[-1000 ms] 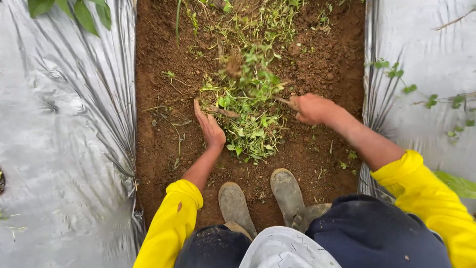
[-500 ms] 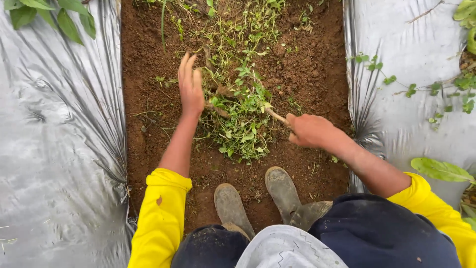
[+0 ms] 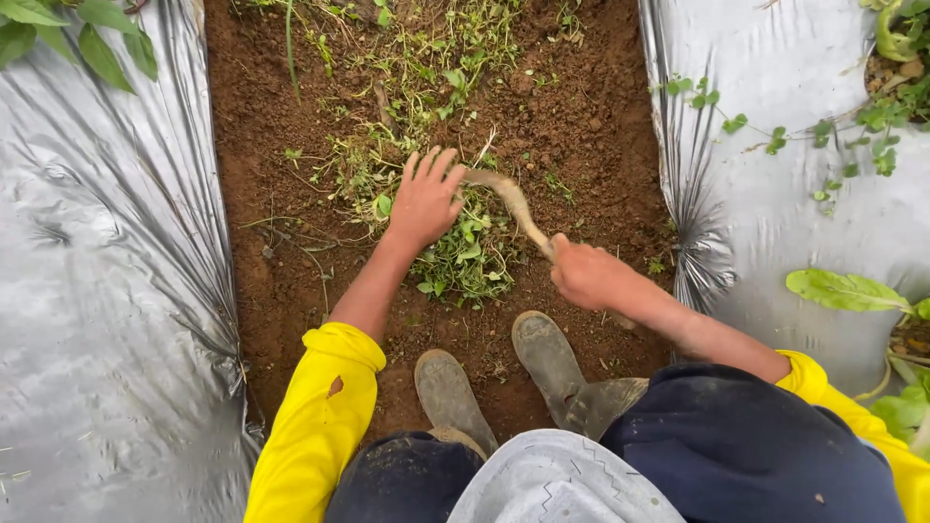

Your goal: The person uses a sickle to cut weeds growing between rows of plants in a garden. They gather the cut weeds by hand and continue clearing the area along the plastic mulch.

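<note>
My left hand (image 3: pixel 424 201) lies with fingers spread on a heap of loose green weeds (image 3: pixel 467 254) in the middle of a brown soil strip (image 3: pixel 281 261). My right hand (image 3: pixel 588 276) is closed around the wooden handle of a small curved hand hoe (image 3: pixel 511 200). The hoe's muddy blade reaches up to the fingertips of my left hand. Both arms wear yellow sleeves.
Silver plastic mulch sheets (image 3: pixel 107 291) flank the soil strip on both sides. My two muddy boots (image 3: pixel 542 358) stand on the soil just below the weed heap. More weeds (image 3: pixel 436 48) grow further up the strip. Leafy plants (image 3: pixel 848 291) lie on the right sheet.
My left hand moved right and down from the soil's left side onto the weed heap. The hoe blade swung up toward it. The view shifted slightly left.
</note>
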